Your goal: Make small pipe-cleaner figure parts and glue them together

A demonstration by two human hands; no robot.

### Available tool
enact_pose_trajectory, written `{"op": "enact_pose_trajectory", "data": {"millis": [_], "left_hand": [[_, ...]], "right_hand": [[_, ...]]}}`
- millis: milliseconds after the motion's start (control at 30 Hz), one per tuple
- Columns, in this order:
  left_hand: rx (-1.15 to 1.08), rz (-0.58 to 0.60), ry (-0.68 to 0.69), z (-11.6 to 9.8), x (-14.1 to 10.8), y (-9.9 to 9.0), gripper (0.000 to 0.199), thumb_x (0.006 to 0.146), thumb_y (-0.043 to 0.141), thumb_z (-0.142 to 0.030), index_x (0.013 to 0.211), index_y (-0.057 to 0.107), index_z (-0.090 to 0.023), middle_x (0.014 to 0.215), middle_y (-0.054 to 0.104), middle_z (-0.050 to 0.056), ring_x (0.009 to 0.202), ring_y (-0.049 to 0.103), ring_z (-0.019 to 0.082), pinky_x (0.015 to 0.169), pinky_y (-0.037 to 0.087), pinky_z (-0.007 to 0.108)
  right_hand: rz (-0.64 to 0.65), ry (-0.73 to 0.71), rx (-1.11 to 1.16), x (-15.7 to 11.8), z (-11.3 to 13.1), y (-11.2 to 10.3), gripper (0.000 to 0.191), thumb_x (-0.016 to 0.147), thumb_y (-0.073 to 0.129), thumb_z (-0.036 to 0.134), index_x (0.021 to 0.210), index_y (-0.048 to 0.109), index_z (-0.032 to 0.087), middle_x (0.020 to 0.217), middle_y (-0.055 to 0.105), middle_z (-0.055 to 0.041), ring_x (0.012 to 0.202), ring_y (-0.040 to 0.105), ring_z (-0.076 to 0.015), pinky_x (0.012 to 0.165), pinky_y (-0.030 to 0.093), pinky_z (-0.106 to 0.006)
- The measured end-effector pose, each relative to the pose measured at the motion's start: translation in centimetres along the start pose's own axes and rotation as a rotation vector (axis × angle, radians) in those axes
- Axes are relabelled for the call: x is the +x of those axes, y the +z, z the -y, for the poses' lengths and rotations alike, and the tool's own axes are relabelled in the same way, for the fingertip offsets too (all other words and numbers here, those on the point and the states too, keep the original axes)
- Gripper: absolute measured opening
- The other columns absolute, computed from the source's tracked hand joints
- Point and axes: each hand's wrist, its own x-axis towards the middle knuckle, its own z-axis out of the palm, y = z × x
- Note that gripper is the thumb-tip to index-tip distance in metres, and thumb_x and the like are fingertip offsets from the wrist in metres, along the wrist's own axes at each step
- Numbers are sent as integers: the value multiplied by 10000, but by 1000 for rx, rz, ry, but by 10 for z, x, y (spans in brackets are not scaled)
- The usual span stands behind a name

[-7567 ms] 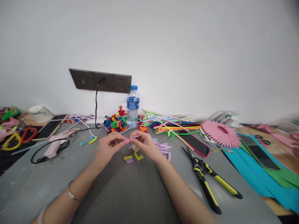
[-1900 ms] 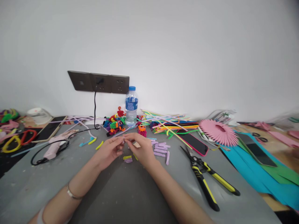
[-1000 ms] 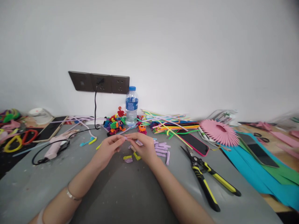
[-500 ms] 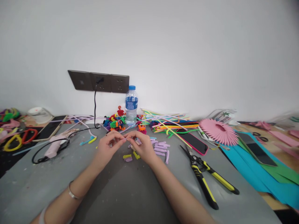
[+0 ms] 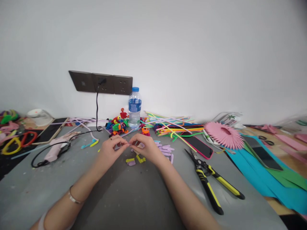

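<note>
2 hands are pinching 1 small lilac pipe-cleaner piece above a gray table.
The left hand and right hand are meeting at the tips, each thumb and forefinger closing on the piece, which is mostly hiding between them; 1 silver bangle is circling the left forearm. Just below, 1 straight yellow piece is lying beside 1 short lilac piece, with 1 bent yellow piece lying near; the right hand is partly covering a lilac cluster, too overlapped to count. Behind, 1 water bottle is standing upright. 1 pair of shears is lying to the right, 1 pink glue gun to the left. 3 phones are lying around: 1 left, 2 right. 3 socket panels are forming a row, the middle 1 holding 1 plug.
</note>
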Motion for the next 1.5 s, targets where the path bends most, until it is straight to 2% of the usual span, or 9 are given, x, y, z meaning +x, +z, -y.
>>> {"op": "enact_pose_trajectory", "data": {"millis": [200,400,467,600,733,900,1067,1267,1500], "left_hand": [[37,146,-14,5,-2,-1,176,832,634,-350,767,757,-240,765,699,38,715,576,200,694,391,280],[148,453,25,7,-10,3,127,749,727,-382,779,752,-261,780,695,31,769,586,215,700,381,270],[143,477,25,7,-12,4,126,753,719,-376,779,742,-255,783,685,30,757,577,210,682,377,264],[65,486,-19,5,-11,3,141,753,714,-378,757,719,-237,737,653,13,704,559,189,637,369,248],[-86,358,-171,2,-3,0,220,766,708,-412,854,725,-211,731,661,14,630,530,163,584,368,242],[-434,145,-362,-2,4,-2,312,642,813,-412,821,724,-173,778,677,35,665,570,163,639,450,260],[-595,44,-459,-2,3,1,369,622,833,-427,836,683,-167,750,638,13,709,599,153,642,486,250],[-559,-7,-420,0,2,6,376,640,815,-463,797,654,-161,731,619,1,673,582,137,592,490,233],[-449,-23,-296,0,2,7,347,665,801,-461,783,661,-167,719,631,8,642,580,141,583,520,247]], "right_hand": [[-69,84,-65,0,-9,-3,86,844,639,212,765,652,181,751,646,-15,665,577,-128,610,453,-231],[-281,282,215,2,-26,-7,166,779,675,309,887,684,184,784,670,-28,707,607,-157,630,481,-262],[-300,322,295,2,-28,-8,222,777,675,338,933,701,183,835,690,-41,728,616,-161,650,493,-271],[-326,422,411,3,-26,-9,245,729,718,393,853,710,182,826,712,-41,696,622,-161,608,480,-266],[-345,530,603,3,-23,-9,302,658,787,404,841,686,185,794,731,-39,712,653,-162,576,462,-233],[-285,621,810,4,-18,1,343,585,841,391,785,669,173,846,734,-39,680,638,-122,572,469,-204],[-233,645,886,6,-6,11,334,547,868,361,730,666,169,639,603,43,550,540,-73,501,427,-185],[-190,661,885,6,-1,15,340,546,869,377,705,658,164,668,644,19,613,610,-105,536,466,-201],[-192,641,845,3,-6,18,300,591,854,366,727,681,163,648,663,27,511,550,-62,517,457,-186]]}}
